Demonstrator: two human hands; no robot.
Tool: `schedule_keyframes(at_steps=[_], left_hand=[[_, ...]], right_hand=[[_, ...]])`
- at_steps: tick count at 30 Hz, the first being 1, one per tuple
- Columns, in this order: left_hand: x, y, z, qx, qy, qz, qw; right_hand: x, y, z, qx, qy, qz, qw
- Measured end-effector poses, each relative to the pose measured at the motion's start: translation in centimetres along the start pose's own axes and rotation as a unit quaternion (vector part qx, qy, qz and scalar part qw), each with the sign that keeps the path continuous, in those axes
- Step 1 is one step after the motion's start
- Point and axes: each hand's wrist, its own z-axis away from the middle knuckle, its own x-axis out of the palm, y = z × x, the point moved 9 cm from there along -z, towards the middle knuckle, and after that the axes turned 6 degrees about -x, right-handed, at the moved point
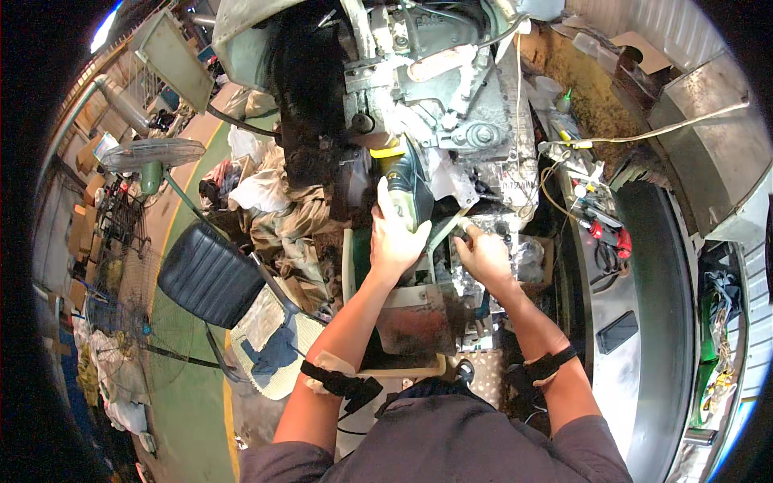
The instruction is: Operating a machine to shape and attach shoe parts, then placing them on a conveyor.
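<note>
Green floor [193, 419] at nine o'clock, machine [481, 137] at twelve. Left hand [396, 244] clasps a power tool [412, 181] just before it; right hand [486, 256] curls at one, hold unclear from here. Should that single grip loosen, the tool could swing rightward.

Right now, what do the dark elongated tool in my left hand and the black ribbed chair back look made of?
Dark elongated tool: probably hard plastic, with a smooth sheen and rounded curves. Black ribbed chair back: likely padded vinyl, satiny, given its sheen and raised ribs; leather remains possible.
</note>
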Motion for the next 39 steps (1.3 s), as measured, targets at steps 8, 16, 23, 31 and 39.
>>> schedule_keyframes(at_steps=[8, 16, 23, 31, 39], left_hand=[[-0.1, 0.4, 0.1, -0.021, -0.021, 0.006, 1.0], [-0.6, -0.2, 0.0, 0.046, 0.038, 0.022, 0.998], [-1.9, 0.1, -0.1, 0.096, 0.116, -0.026, 0.988], [-3.2, 0.0, -3.2, 0.033, 0.034, -0.042, 0.998], [-4.7, 1.0, -3.2, 0.042, 0.03, -0.032, 0.998]], right_hand=[[0.1, 0.4, 0.0, 0.004, 0.008, 0.003, 1.0], [0.1, -0.2, 0.0, -0.002, 0.03, -0.009, 0.999], [-0.6, -1.1, -0.5, 0.004, 0.033, -0.061, 0.998], [-0.2, -0.2, -0.4, 0.005, 0.03, -0.038, 0.999], [-0.6, -1.0, -0.5, 0.014, 0.026, -0.044, 0.999]])
